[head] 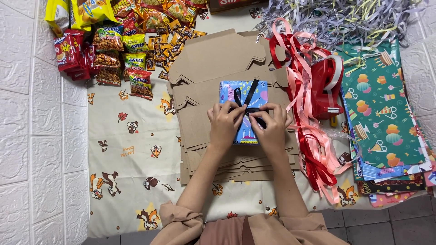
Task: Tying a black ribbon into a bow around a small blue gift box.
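Looks like a home floor set up for gift packing, not a shop or workshop. White embossed panels run along the left edge, and a cartoon-print sheet is spread as the work surface. Snack packets sit piled at its top-left corner, flat cardboard boxes stacked mid-sheet, ribbons and wrapping paper sheets along the right edge. Top-right heap is probably shredded paper.
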